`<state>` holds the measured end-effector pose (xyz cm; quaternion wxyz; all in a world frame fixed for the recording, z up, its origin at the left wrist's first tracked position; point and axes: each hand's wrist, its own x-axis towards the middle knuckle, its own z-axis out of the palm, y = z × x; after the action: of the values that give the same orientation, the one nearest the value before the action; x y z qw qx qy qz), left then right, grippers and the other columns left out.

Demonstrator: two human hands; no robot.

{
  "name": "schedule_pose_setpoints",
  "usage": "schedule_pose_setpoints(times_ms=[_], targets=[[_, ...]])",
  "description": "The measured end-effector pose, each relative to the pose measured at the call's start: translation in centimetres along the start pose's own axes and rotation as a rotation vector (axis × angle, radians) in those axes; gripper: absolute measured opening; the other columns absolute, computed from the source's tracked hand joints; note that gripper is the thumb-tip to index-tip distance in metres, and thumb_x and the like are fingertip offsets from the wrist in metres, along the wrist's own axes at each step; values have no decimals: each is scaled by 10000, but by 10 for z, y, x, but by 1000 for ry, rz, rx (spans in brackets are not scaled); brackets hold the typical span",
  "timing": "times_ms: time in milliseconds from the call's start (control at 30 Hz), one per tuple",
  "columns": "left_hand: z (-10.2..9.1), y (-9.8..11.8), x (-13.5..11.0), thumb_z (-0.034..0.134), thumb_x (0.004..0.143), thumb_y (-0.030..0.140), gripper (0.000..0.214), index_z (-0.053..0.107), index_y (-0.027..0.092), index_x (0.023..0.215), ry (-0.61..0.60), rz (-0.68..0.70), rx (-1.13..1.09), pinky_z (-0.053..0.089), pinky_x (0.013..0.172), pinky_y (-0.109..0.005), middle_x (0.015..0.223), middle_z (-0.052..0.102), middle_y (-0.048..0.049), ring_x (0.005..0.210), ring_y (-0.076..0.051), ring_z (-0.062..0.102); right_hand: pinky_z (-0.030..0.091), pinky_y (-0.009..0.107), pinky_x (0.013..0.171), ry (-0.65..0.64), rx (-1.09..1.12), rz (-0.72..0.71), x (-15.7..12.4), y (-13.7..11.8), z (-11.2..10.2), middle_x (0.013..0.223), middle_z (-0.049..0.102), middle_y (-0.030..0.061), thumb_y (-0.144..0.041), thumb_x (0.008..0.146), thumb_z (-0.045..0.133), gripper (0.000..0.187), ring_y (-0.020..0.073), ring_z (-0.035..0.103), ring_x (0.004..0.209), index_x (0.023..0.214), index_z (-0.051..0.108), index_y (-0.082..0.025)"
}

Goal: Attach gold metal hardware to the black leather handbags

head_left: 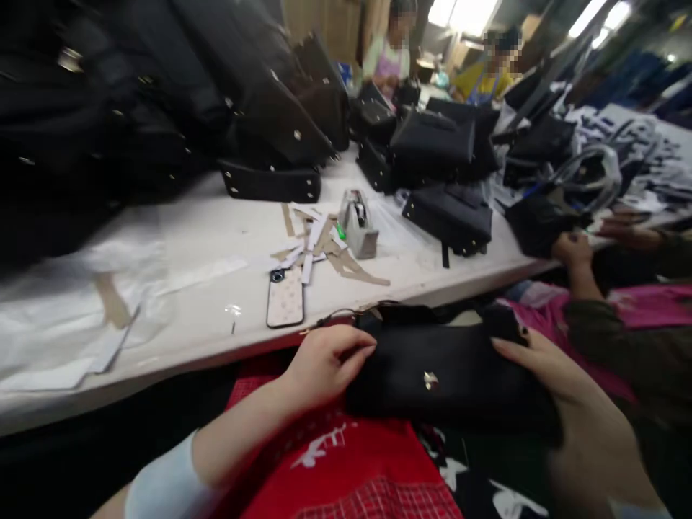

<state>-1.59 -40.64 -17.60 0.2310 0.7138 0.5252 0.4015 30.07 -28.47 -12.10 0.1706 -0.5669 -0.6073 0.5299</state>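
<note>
A black handbag [454, 375] with a small gold clasp is held over my lap, above a red apron [367, 454]. My left hand [327, 364] pinches the bag's left edge between thumb and fingers. At the opposite end, my right hand [562, 382] grips the upper right corner, its thumb on the near face and its other fingers partly hidden. Dark straps or cords show behind the bag's top edge, by the table's rim.
On the white table [189, 238] lie a phone [285, 297], paper and card strips [318, 245] and a tape dispenser [357, 223]. Black bags [448, 216] are piled along the back and left. A co-worker's hands [576, 249] handle a black bag at right; two people stand farther back.
</note>
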Motion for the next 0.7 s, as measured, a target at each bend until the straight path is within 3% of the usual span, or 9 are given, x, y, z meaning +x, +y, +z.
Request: schedule_pose_setpoints(times_ms=[67,200,333,467,600,700], targets=[[18,5,11,548,906,261,181,713,188,912,-133,65,-2,490,702,-203,796,706,-14,728,-109,643,564,350,696,-26,20,68,-28,10,9,856,737,91,-552,680,755,445,290,693,796,856,705,-147],[36,14,15,555,907,334,227,712,183,972,-293,111,114,491,699,-221,842,695,-26,748,-121,640,546,316,664,-47,-47,21,-35,6,23,836,730,73,-558,716,728,429,265,675,775,813,701,-141],[34,17,13,558,893,274,194,707,174,964,-415,102,56,493,750,-239,873,705,-23,807,-135,645,532,299,625,-58,-105,-30,-34,5,26,816,730,65,-573,736,696,428,252,665,750,810,713,-152],[26,19,15,540,898,251,190,690,174,985,-433,98,32,496,755,-246,907,712,-29,825,-136,649,512,300,592,-82,-148,-44,-38,-5,28,772,722,61,-546,740,689,400,232,642,680,788,713,-150],[19,28,17,507,927,338,232,674,182,971,-456,202,250,483,611,-273,841,682,-36,724,-155,640,510,317,620,-152,-279,-59,-33,-21,30,794,722,58,-510,779,652,372,239,629,703,804,705,-142],[16,43,15,459,933,249,237,649,164,818,-514,292,512,437,489,-298,723,624,-36,585,-169,594,516,304,606,-137,-336,-115,-30,-27,30,742,709,20,-469,783,660,290,238,633,702,721,700,-189]])
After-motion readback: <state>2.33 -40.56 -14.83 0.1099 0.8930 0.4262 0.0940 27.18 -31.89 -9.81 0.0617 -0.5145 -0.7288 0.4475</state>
